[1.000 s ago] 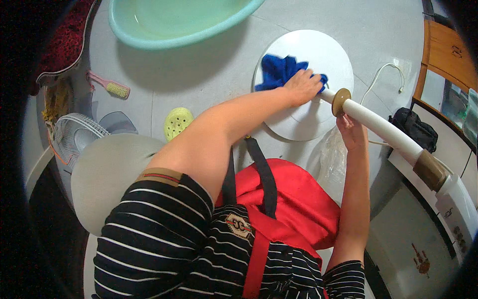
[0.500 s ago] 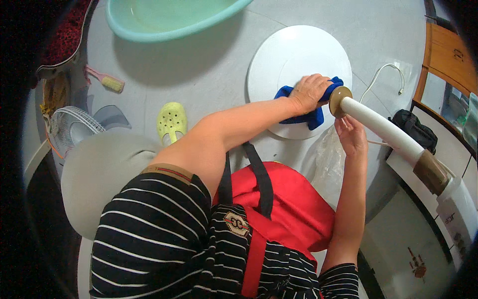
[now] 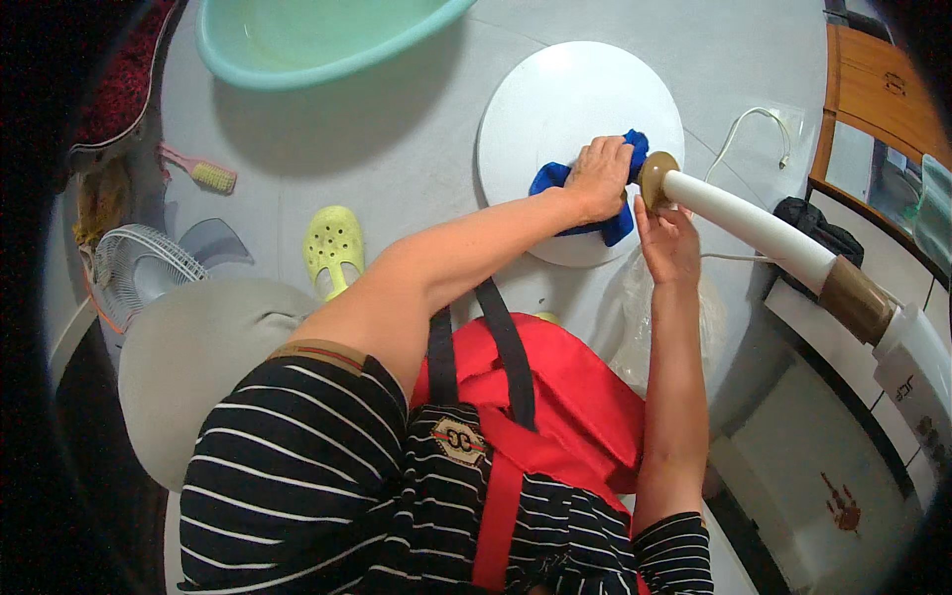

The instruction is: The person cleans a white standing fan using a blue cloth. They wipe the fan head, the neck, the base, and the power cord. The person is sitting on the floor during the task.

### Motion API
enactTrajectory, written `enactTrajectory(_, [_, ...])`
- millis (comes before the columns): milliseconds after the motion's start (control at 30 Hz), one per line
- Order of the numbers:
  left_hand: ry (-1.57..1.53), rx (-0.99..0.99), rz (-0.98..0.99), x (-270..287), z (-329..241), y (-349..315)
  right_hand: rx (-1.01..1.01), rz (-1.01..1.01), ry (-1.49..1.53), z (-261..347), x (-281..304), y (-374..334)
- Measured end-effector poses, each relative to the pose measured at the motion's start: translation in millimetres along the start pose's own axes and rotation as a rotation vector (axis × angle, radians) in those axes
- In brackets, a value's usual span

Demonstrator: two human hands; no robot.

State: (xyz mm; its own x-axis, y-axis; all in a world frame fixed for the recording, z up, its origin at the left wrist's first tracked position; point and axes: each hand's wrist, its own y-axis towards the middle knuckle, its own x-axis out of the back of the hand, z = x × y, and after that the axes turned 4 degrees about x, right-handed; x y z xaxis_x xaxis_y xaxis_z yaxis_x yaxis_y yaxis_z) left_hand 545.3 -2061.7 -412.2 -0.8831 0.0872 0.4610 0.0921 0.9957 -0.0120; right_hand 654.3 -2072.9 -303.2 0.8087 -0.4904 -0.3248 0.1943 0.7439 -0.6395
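Observation:
My left hand point(image 3: 598, 177) presses a blue cloth point(image 3: 551, 178) onto the white round base point(image 3: 555, 109) of a fan that stands on the floor. The cloth sits at the base's near right side, close to the brown collar point(image 3: 656, 178) where the white pole point(image 3: 754, 228) joins it. My right hand point(image 3: 666, 238) grips the pole just below that collar. The pole slants away to the right, ending in a brown ring point(image 3: 855, 297) and a white control housing point(image 3: 917, 362).
A pale green plastic tub point(image 3: 307, 40) stands on the floor at the top. A yellow clog point(image 3: 333, 244), a pink brush point(image 3: 203, 171), a fan grille point(image 3: 139, 266) and a grey stool point(image 3: 188, 357) lie left. A clear plastic bag point(image 3: 625, 317), a white cord point(image 3: 754, 129) and wooden furniture point(image 3: 873, 79) are right.
My left hand slid the blue cloth from the base's left part down to its near right side by the pole collar. The right hand stayed on the pole.

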Motion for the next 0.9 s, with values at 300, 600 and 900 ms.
enactTrajectory(300, [-0.348, -0.636, -0.101, 32, -47, 25, 0.075, 0.121, 0.260, 84, -1, -75])
enactTrajectory(600, [0.004, -0.163, -0.160, -11, 12, 2, -0.001, 0.244, 0.164, 98, -8, -92])
enactTrajectory(900, [0.406, -0.413, 0.150, -44, 4, -105, 0.029, 0.253, 0.180, 99, -6, -88])
